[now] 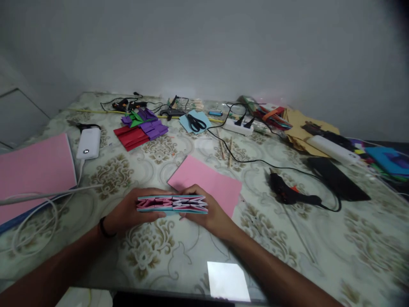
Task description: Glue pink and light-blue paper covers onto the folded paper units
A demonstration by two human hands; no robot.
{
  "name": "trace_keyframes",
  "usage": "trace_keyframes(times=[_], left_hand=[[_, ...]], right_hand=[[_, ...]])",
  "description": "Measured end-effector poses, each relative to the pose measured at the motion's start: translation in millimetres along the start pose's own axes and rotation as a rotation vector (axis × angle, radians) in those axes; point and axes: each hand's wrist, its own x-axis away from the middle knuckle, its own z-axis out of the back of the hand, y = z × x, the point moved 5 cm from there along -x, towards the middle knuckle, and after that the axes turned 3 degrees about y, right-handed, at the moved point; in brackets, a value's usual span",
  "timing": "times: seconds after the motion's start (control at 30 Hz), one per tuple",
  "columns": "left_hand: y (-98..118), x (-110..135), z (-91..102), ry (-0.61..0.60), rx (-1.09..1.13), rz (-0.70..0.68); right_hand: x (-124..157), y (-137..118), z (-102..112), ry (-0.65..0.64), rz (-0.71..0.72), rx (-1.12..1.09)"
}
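Between my two hands is a folded paper piece, with blue outer layers and pink and white pleats showing along its upper edge. My left hand grips its left end, thumb on the near side and fingers behind. Its right end is held the same way by my right hand. The piece is pressed flat and hovers over the table near the front. Just behind my right hand lies a sheet of pink paper, partly covered by that hand.
A black glue gun lies at right, its cable running to a white power strip. Black scissors rest on light blue paper. Folded red paper, a white power bank and a large pink sheet are at left.
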Motion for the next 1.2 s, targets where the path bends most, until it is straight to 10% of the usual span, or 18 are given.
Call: trace_keyframes(times=[0.77, 1.03, 1.2], left_hand=[[0, -6, 1.7, -0.190, -0.192, -0.106], [10, 7, 16.2, 0.176, -0.189, 0.023], [20, 2, 12.3, -0.047, -0.316, 0.094]], right_hand=[[0, -14, 6, -0.099, 0.100, 0.165], [5, -13, 3, -0.035, -0.121, -0.037], [4, -21, 4, -0.009, -0.178, -0.064]])
